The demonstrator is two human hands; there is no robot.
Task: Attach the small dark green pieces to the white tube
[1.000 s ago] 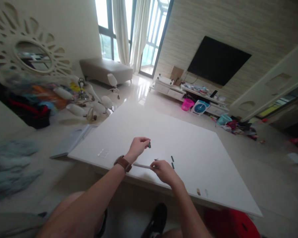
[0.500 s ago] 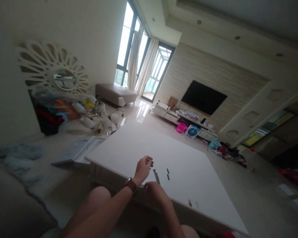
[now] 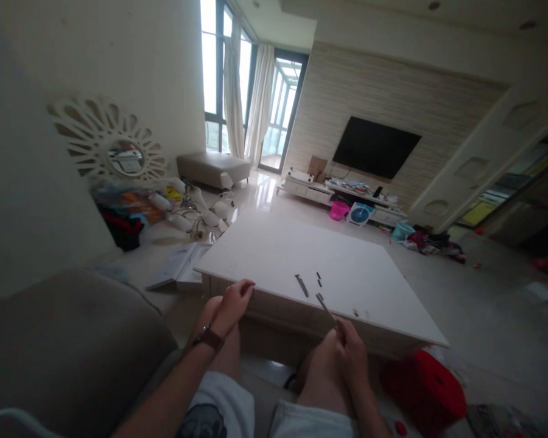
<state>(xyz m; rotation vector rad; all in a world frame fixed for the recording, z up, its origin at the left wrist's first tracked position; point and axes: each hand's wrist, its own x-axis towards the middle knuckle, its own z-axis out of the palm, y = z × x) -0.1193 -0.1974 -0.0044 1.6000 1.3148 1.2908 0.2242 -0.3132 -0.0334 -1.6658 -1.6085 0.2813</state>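
My left hand (image 3: 237, 301), with a brown-banded watch on its wrist, is at the near edge of the white table (image 3: 265, 249). Its fingers are drawn together, and I cannot make out whether anything small is between them. Out past the table's front edge, my right hand (image 3: 349, 350) grips the end of a slim stick-like tool (image 3: 327, 308) with a wider dark head, which points up and left over the tabletop. Beside that head lies a dark grey, narrow tool (image 3: 302, 286). Two short dark pieces (image 3: 319, 279) are just beyond, and a small brownish oval item (image 3: 356, 312) sits farther right.
A red stool-like object (image 3: 424, 389) stands on the floor at the right. The grey sofa (image 3: 73, 353) is on the left. Beyond the table are a lamp with several white shades (image 3: 201, 213), a pink bucket (image 3: 338, 211) and a TV cabinet (image 3: 305, 190).
My left hand has moved left and back to the table edge. My right hand has moved right, away from the left, and the slim tool now shows in it. The view has turned somewhat.
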